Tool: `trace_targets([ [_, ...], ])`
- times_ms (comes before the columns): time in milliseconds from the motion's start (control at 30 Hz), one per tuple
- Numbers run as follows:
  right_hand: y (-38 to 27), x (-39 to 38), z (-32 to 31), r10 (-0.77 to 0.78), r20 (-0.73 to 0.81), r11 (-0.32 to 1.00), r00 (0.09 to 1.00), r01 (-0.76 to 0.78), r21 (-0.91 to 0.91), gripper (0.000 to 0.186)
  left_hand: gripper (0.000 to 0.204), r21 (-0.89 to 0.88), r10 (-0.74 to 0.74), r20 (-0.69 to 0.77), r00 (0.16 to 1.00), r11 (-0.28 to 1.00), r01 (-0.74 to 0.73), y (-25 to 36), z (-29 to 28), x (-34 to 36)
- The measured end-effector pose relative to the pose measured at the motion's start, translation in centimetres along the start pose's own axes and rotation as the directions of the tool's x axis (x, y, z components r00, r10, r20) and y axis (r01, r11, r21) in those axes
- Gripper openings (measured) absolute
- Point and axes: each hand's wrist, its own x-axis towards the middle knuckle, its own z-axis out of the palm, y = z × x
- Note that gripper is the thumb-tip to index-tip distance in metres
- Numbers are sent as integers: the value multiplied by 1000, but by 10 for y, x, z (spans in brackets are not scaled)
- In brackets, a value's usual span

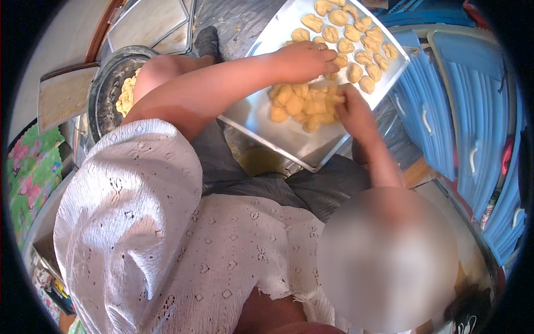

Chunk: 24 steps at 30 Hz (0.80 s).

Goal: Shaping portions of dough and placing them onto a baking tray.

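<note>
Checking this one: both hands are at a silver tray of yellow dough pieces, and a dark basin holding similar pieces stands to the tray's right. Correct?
Not quite: the head view shows the dark basin left of the silver tray, not right. The left hand and right hand are indeed at that tray of yellow dough pieces.

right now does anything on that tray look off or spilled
Nothing looks spilled. Only the heap of yellow dough pieces by the right hand stands out, bunched on the tray, while the rounded pieces farther away lie spread out.
</note>
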Motion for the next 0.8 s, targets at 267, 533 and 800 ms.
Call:
trace_targets([
  [267,-4,10,-7,194,-245,952,950,-122,281,26,34,80,-81,146,986,994,70,5,6,13],
  [533,17,8,-6,-82,-347,996,934,84,-9,22,27,-94,-117,499,859,978,188,28,-5,25],
  [800,39,-8,-23,188,15,981,982,-189,53,26,26,-224,70,366,928,974,14,29,4,6],
])
